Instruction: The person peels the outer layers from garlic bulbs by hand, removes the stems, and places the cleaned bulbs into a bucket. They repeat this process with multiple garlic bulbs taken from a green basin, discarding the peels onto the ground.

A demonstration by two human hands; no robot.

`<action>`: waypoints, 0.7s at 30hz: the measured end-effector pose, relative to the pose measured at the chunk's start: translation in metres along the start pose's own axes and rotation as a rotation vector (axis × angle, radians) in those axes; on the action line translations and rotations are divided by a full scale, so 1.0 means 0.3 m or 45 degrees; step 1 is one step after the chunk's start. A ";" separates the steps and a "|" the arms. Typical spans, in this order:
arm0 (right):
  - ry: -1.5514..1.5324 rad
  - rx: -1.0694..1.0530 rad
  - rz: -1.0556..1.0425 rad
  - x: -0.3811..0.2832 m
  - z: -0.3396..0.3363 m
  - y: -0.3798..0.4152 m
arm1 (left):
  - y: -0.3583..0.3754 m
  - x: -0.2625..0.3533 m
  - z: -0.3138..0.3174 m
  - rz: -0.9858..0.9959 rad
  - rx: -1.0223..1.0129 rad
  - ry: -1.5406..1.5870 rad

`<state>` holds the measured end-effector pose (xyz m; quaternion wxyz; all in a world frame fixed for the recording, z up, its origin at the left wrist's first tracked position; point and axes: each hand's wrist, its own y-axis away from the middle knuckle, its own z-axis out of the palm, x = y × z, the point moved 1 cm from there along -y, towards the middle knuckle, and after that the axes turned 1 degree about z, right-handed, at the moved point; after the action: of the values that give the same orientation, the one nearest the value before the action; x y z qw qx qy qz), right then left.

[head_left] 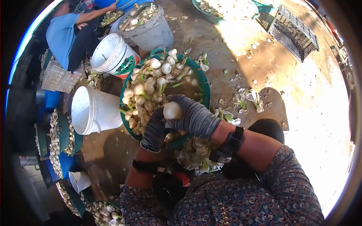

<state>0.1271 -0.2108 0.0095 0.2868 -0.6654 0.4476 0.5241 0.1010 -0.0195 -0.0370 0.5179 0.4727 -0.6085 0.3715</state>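
Note:
A round white bulb (173, 110) is held over a green basin (206, 87) by my gloved hands. My right hand (194, 116), in a grey striped glove, has its fingers wrapped round the bulb. Pressed close against it on the left is my left hand (154, 130), its fingers curled and partly hidden; what it grips cannot be made out. Below the hands, the basin holds many garlic bulbs (141, 90) with cut green stems, and brownish water shows at its right side.
White buckets (107, 109) stand left of the basin, with a grey tub (156, 35) of bulbs behind. A person in a blue shirt (62, 37) sits at the upper left. A black crate (292, 34) lies upper right. Peeled skins (198, 154) lie below the basin.

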 end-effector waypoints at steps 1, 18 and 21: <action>-0.002 -0.014 -0.012 -0.011 0.025 0.009 | 0.028 -0.001 -0.015 -0.154 0.133 0.259; 0.509 0.233 -0.525 -0.124 0.118 0.121 | 0.302 0.142 0.026 -0.315 0.636 0.642; 0.696 0.227 -0.589 -0.121 0.128 0.124 | 0.291 0.150 0.033 -0.321 0.619 0.482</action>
<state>0.0749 -0.1835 0.0365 0.3242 -0.8369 0.3893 0.2072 0.0137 -0.0132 0.0086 0.5358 0.5764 -0.3319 0.5201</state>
